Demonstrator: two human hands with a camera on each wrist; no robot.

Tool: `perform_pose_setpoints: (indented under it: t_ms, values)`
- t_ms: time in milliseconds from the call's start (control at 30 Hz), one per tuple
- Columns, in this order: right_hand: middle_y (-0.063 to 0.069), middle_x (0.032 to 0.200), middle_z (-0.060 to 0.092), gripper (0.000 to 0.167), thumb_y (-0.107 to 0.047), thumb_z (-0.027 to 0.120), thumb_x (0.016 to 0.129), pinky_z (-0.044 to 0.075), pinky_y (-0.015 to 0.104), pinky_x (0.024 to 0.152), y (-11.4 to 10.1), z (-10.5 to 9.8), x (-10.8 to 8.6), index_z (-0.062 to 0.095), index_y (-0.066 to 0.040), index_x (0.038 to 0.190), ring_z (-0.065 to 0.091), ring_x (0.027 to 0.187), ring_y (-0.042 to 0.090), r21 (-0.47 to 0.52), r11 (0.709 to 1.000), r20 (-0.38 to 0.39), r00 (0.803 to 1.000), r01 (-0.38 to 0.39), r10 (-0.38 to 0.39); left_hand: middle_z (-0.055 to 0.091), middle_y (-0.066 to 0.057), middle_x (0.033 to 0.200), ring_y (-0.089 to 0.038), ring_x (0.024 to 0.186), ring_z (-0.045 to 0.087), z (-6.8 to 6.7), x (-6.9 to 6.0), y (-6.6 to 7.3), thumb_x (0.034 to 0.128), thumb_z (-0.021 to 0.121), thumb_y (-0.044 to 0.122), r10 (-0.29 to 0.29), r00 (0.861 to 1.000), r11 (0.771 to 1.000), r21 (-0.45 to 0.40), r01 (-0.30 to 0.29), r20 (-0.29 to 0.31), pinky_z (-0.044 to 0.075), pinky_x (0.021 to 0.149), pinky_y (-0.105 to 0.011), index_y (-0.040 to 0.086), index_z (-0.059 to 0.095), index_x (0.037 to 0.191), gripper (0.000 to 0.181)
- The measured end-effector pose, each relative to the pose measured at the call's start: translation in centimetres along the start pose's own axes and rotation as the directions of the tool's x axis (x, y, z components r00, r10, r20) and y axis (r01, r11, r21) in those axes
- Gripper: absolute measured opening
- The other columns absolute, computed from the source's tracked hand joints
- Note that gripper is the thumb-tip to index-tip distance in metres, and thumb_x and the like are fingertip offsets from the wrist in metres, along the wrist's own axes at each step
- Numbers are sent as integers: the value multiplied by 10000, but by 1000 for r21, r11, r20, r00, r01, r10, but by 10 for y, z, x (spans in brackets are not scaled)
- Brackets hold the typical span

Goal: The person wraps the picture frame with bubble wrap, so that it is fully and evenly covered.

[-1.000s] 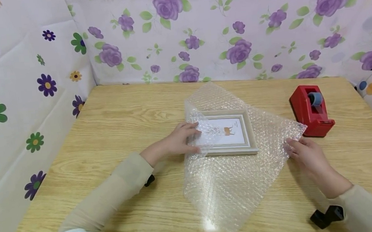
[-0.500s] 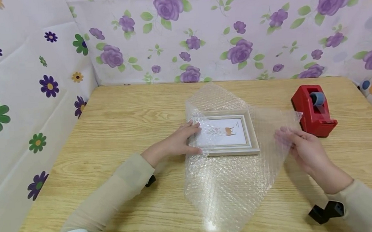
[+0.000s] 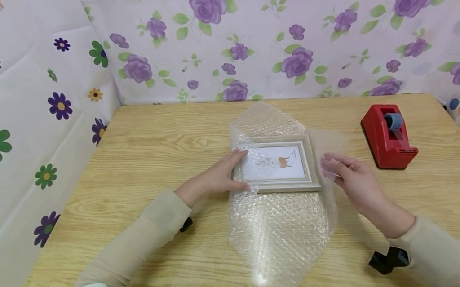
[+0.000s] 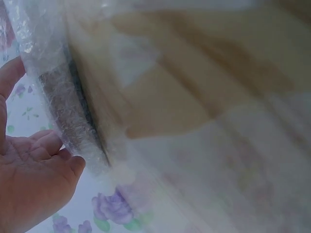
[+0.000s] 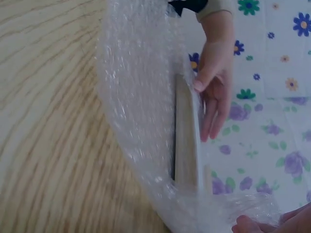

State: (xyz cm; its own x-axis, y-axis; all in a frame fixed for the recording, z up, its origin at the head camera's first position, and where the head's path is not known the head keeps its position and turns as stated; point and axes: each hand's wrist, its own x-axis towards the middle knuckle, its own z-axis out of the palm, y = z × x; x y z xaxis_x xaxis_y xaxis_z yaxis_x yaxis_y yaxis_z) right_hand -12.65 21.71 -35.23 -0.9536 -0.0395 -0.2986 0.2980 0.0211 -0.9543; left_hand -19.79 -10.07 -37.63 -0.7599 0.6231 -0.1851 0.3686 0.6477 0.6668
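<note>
In the head view, we see a picture frame (image 3: 288, 168) lying face up on the table (image 3: 153, 145), and we take it as the centre of our dial. Bubble wrap (image 3: 279, 229) spreads beneath it, one corner reaching out at twelve o'clock and another at six; at nine, a folded flap (image 3: 254, 171) covers the frame's end. There we find the left hand (image 3: 224, 174) resting on that flap, fingers extended and thumb spread apart from them. Just past three o'clock, near the frame, the right hand (image 3: 356, 181) pinches the opposite flap (image 3: 329, 201) between thumb and fingers, raised off the table. Farther out, shortly before three, we see a red tape dispenser (image 3: 392, 146) holding a blue roll (image 3: 395, 121).
</note>
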Motion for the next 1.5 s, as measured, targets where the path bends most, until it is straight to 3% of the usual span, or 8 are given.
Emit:
perform_pose_setpoints:
  t_ms: [233, 533, 733, 867, 1067, 1200, 1367, 1500]
  values:
    - [149, 1405, 475, 447, -218, 448, 1012, 473, 64, 813, 3, 24, 2, 451, 41, 1377, 493, 968, -158, -287, 956, -73, 994, 60, -84, 157, -193, 1568, -317, 1466, 79, 3, 2, 1, 805, 755, 279, 33, 999, 999, -2, -33, -12, 95, 1198, -453, 41, 197, 1506, 927]
    - [154, 920, 655, 345, -135, 499, 978, 437, 159, 529, 6, 43, 12, 579, 65, 1248, 474, 611, 8, -537, 833, -54, 980, 134, -193, 222, -176, 1556, -376, 1455, 82, 0, -1, 3, 799, 763, 227, 103, 994, 995, 6, -103, -38, 112, 1179, -534, 153, 234, 1510, 889]
    - [258, 1088, 665, 316, -106, 569, 943, 422, 219, 479, 9, 52, 12, 608, 93, 1186, 499, 548, 131, -709, 647, 106, 950, 280, -295, 237, -124, 1563, -369, 1460, 41, 0, -1, 6, 821, 743, 245, 111, 994, 994, 13, -111, -15, 102, 1166, -576, 165, 278, 1494, 822]
    - [285, 1093, 649, 267, -118, 607, 918, 536, 335, 686, 11, 52, 11, 667, 79, 1088, 648, 873, 304, -765, 522, 215, 913, 379, -347, 251, -163, 1548, -359, 1461, 59, 1, -1, 5, 827, 739, 242, 116, 993, 993, 26, -116, -17, 99, 1178, -546, 114, 436, 1385, 648]
    - [209, 1097, 670, 288, -105, 483, 927, 492, 469, 830, 4, 40, 16, 690, 1, 1096, 561, 999, 337, -808, 350, 386, 874, 475, -296, 392, -151, 1335, -323, 1282, 321, 4, -3, 4, 822, 749, 234, 158, 985, 985, 80, -152, -74, 374, 1039, -463, 126, 560, 1142, 388]
    - [114, 1005, 675, 295, -65, 540, 858, 439, 480, 852, 0, 28, 20, 628, -31, 1138, 554, 961, 279, -800, 238, 492, 830, 550, -263, 446, -85, 1072, -254, 1043, 373, 7, -4, 5, 799, 771, 247, 234, 964, 962, 173, -211, -128, 379, 844, -337, 142, 556, 953, 285]
    - [194, 1166, 639, 341, 14, 576, 824, 459, 518, 942, 4, 8, 30, 531, -4, 1162, 569, 1083, 341, -711, 286, 597, 766, 642, -236, 510, -23, 849, -193, 833, 431, 9, -6, 6, 798, 767, 241, 369, 918, 895, 325, -307, -148, 366, 723, -278, 146, 532, 739, 261]
    - [160, 1188, 630, 325, 22, 638, 842, 495, 491, 938, 10, -3, 37, 562, -17, 1156, 578, 1117, 327, -658, 311, 648, 726, 686, -232, 559, 5, 811, -165, 772, 465, 12, -9, 8, 810, 754, 224, 405, 902, 865, 382, -324, -152, 408, 676, -261, 165, 544, 689, 249]
